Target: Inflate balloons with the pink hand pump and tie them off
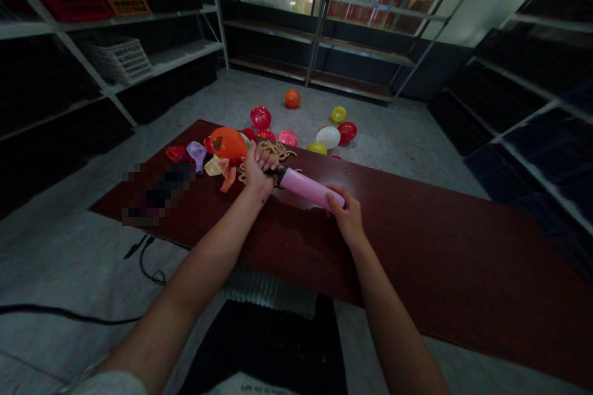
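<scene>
A dark red-brown table (pixel 417 247) stretched across the view. Over it, slanting between both hands, was a pink hand pump (pixel 308 188). Smaller than the pump, an inflated orange balloon (pixel 227 143) sat just beyond the left hand (pixel 259 168), whose fingers were curled tightly around the pump's black end; that hand hid whether the balloon joined it. The right hand (pixel 345 210) gripped the barrel's opposite end, thumb on top. A limp lilac balloon (pixel 197 154) lay left of the orange one.
</scene>
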The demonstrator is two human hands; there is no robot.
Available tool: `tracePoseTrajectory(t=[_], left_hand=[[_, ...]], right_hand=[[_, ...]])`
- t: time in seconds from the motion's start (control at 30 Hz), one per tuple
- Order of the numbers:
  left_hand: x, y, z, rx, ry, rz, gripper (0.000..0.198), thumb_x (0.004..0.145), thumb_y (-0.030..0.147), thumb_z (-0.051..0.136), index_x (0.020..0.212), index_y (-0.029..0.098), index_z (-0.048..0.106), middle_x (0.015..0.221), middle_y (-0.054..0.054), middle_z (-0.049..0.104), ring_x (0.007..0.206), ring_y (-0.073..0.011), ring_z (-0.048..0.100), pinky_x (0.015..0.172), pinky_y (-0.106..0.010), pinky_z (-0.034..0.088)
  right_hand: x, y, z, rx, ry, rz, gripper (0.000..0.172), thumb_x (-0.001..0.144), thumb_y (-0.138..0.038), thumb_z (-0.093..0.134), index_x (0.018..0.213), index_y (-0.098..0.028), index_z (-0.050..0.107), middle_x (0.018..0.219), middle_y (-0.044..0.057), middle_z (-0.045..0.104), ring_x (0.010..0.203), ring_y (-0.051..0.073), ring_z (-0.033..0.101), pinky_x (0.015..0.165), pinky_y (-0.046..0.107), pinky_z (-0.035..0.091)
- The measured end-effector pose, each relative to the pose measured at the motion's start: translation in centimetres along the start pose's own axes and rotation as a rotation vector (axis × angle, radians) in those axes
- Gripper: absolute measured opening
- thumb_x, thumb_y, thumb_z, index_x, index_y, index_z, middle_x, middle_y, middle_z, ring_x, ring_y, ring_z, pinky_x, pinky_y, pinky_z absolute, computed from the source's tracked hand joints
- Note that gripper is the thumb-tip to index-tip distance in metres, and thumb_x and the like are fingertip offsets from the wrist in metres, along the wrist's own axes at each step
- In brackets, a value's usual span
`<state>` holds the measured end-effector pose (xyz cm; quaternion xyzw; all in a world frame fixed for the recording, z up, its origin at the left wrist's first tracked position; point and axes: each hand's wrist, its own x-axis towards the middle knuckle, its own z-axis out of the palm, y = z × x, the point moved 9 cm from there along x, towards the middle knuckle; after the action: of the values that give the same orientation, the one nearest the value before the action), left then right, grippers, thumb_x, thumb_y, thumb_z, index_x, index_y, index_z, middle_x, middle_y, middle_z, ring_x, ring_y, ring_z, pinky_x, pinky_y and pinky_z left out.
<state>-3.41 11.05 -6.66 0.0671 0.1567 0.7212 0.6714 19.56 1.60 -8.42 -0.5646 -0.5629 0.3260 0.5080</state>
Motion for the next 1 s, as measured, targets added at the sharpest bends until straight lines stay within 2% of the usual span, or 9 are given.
tracePoseTrajectory(t=[0.1,0.2,0.3,0.47,0.63,0.83,1.0], left_hand=[[0.1,-0.2,0.0,-0.002,-0.007,-0.026,0.058,0.110,0.034,0.040,0.056,0.019,0.023,0.041,0.007,0.021,0.031,-0.0055,0.022,0.036,-0.021,0.022],[-0.1,-0.3,0.2,0.019,-0.028,-0.053,0.060,0.108,0.038,0.045,0.056,0.019,0.024,0.041,0.008,0.021,0.031,-0.0053,0.022,0.035,-0.020,0.022],[-0.4,-0.5,0.6,0.053,-0.060,-0.070,0.062,0.105,0.043,0.053,0.055,0.019,0.024,0.041,0.008,0.021,0.031,-0.0048,0.021,0.035,-0.020,0.021],[-1.3,-1.3,1.1,0.120,-0.083,-0.092,0.060,0.108,0.036,0.045,0.054,0.019,0.024,0.040,0.007,0.019,0.031,-0.0057,0.019,0.035,-0.020,0.020],[-1.9,-1.9,1.4,0.151,-0.097,-0.102,0.058,0.109,0.030,0.041,0.054,0.018,0.026,0.042,0.007,0.018,0.032,-0.0059,0.020,0.036,-0.020,0.021],[-1.7,-1.6,1.2,0.155,-0.072,-0.076,0.058,0.109,0.027,0.037,0.053,0.018,0.028,0.041,0.007,0.019,0.032,-0.0062,0.020,0.037,-0.021,0.021],[-1.3,-1.3,1.0,0.140,-0.044,-0.063,0.058,0.110,0.029,0.034,0.053,0.019,0.027,0.041,0.006,0.019,0.031,-0.0065,0.020,0.036,-0.022,0.020]], right_hand=[[0.0,0.3,0.2,-0.051,-0.042,0.004,0.046,0.080,-0.056,0.065,0.107,-0.019,0.074,0.089,0.004,0.075,0.056,0.014,0.060,0.056,0.030,0.052],[0.0,0.1,0.5,-0.103,-0.100,-0.029,0.045,0.078,-0.053,0.070,0.108,-0.019,0.076,0.103,0.007,0.078,0.081,0.023,0.071,0.077,0.036,0.058],[-0.2,-0.2,0.7,-0.163,-0.151,-0.050,0.046,0.076,-0.051,0.075,0.109,-0.020,0.077,0.107,0.008,0.079,0.098,0.028,0.072,0.092,0.042,0.056],[-0.8,-0.9,1.4,-0.248,-0.230,-0.105,0.047,0.077,-0.047,0.078,0.115,-0.021,0.075,0.110,0.008,0.079,0.099,0.027,0.074,0.091,0.041,0.056],[-1.3,-1.7,2.0,-0.407,-0.256,-0.185,0.048,0.080,-0.044,0.077,0.122,-0.021,0.070,0.111,0.007,0.078,0.097,0.025,0.074,0.088,0.039,0.056],[-1.7,-2.7,2.2,-0.635,-0.207,-0.285,0.054,0.080,-0.041,0.078,0.129,-0.023,0.066,0.117,0.007,0.077,0.101,0.026,0.075,0.087,0.039,0.058],[-1.7,-2.7,2.4,-0.722,-0.200,-0.317,0.054,0.085,-0.040,0.074,0.135,-0.024,0.061,0.125,0.008,0.074,0.106,0.028,0.073,0.087,0.041,0.058]])
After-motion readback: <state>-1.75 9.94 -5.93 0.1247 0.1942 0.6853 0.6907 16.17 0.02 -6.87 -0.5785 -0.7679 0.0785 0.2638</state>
